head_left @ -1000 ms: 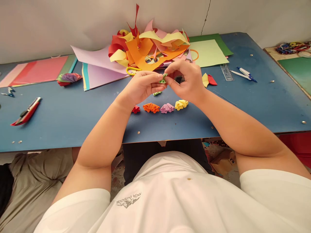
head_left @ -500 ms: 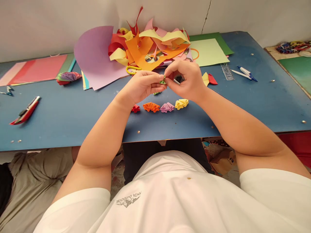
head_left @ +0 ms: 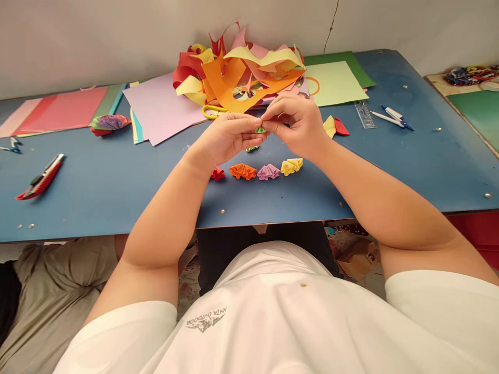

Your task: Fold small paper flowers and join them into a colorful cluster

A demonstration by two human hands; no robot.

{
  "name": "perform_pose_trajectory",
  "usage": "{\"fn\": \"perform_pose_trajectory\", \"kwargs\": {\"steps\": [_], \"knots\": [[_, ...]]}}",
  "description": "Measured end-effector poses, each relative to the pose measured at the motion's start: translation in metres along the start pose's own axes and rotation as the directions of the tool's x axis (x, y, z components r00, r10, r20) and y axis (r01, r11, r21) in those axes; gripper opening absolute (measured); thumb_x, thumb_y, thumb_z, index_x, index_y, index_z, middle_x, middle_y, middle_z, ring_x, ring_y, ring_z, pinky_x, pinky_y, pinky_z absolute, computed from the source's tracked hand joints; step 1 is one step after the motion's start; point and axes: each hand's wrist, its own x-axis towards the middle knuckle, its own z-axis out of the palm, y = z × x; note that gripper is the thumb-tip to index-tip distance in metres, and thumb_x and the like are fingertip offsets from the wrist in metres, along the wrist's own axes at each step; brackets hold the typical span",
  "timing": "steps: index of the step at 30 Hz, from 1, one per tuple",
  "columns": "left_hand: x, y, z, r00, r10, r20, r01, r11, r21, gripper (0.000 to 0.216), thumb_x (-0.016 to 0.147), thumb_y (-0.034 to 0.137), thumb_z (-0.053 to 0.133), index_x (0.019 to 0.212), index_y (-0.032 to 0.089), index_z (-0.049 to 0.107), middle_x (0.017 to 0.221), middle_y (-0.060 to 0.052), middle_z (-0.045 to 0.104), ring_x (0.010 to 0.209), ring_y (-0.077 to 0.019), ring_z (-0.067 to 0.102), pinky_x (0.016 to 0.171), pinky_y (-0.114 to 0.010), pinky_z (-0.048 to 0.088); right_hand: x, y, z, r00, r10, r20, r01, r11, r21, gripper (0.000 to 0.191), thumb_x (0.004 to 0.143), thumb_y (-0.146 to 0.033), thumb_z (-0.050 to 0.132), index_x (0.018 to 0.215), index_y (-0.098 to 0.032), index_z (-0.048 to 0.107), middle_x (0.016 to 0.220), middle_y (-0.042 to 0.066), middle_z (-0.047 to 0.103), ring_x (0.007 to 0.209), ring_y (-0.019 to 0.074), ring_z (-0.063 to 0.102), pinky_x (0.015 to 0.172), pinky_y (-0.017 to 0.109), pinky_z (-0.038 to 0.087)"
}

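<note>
Only writing anyone could read was ANTA OUTDOOR, upside down beside a mountain logo [head_left: 205,325] on the white shirt [head_left: 280,327]. The bench [head_left: 117,192] was plain blue with a few shiny studs [head_left: 222,211], right up against a pale wall [head_left: 97,41] with a crack [head_left: 330,31] in it. Big heap of paper scraps [head_left: 216,78] at the back, a knife [head_left: 42,179] off to the left, and pens [head_left: 388,119] next to a clear ruler [head_left: 364,115] on the right. Little green paper piece [head_left: 260,130] was up over the middle of the bench: the left hand's [head_left: 234,136] grip had it pinched, and the right hand's [head_left: 298,124] thumb and finger were nipping its top edge. Below sat orange [head_left: 243,172], purple [head_left: 268,172] and yellow pleated pieces [head_left: 292,166]; the left wrist partly blocked a red one [head_left: 218,174].
</note>
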Motion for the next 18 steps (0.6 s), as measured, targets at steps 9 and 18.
{"fn": "perform_pose_trajectory", "kwargs": {"steps": [9,18], "knots": [[0.004,-0.005,-0.003,0.998,0.042,-0.036,-0.043,0.999,-0.022,0.015,0.115,0.016,0.091,0.101,0.018,0.093,0.117,-0.008,0.097,0.116,-0.0146,0.096,0.112,-0.018,0.076,-0.004,0.006,0.004,0.999,-0.026,-0.032,0.023,0.994,-0.108,0.03,0.108,-0.061,0.104,0.121,-0.038,0.088,0.121,0.006,0.092,0.108,0.0294,0.088,0.098,0.051,0.086],[-0.006,-0.006,0.01,0.998,-0.034,-0.051,0.024,0.985,-0.171,0.021,0.111,0.028,0.094,0.093,0.021,0.087,0.099,-0.002,0.094,0.096,-0.0117,0.091,0.095,-0.019,0.073,-0.016,0.014,0.01,0.99,-0.09,-0.111,0.051,0.949,-0.31,0.043,0.109,-0.064,0.101,0.126,-0.037,0.072,0.106,0.001,0.079,0.093,0.0272,0.078,0.089,0.053,0.08]]}}
